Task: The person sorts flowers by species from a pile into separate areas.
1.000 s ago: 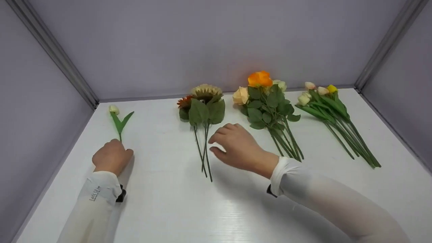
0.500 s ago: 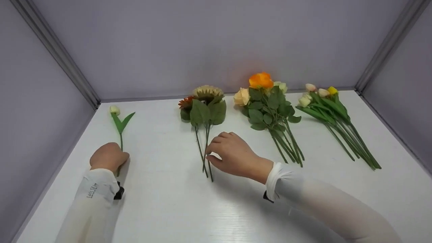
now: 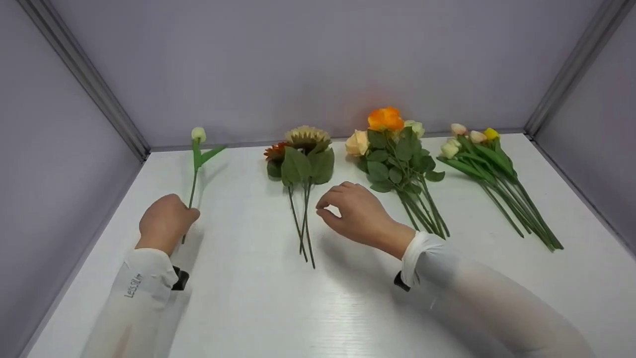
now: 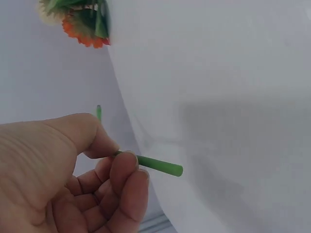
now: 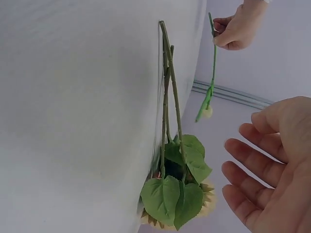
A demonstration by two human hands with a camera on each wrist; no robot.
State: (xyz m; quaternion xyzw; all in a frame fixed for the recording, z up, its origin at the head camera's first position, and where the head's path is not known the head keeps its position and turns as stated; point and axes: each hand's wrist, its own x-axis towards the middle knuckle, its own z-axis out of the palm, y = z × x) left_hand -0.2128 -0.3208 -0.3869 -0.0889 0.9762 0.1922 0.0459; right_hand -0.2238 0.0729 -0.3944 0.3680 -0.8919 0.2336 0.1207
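Note:
My left hand (image 3: 164,221) pinches the green stem of a white tulip (image 3: 198,134) between thumb and fingers. The tulip is lifted off the white table, bloom pointing to the back wall. In the left wrist view the cut end of the stem (image 4: 165,167) sticks out past the fingertips. My right hand (image 3: 360,215) hovers with loosely bent fingers just right of the stems of a sunflower-like bunch (image 3: 297,166), cream and red-orange. The right wrist view shows this hand (image 5: 272,179) holding nothing, apart from the bunch.
Farther right lies a bunch of roses (image 3: 385,119), orange, peach and pale. Beyond it rests a bunch of tulips (image 3: 489,164) in white, pink and yellow. Grey-lilac panels (image 3: 298,64) close in the back and sides of the white table (image 3: 258,308).
The left hand has raised the tulip from the table and moved it rightward, its bloom now farther back. My right hand dipped toward the sunflower stems, then came back up slightly rightward.

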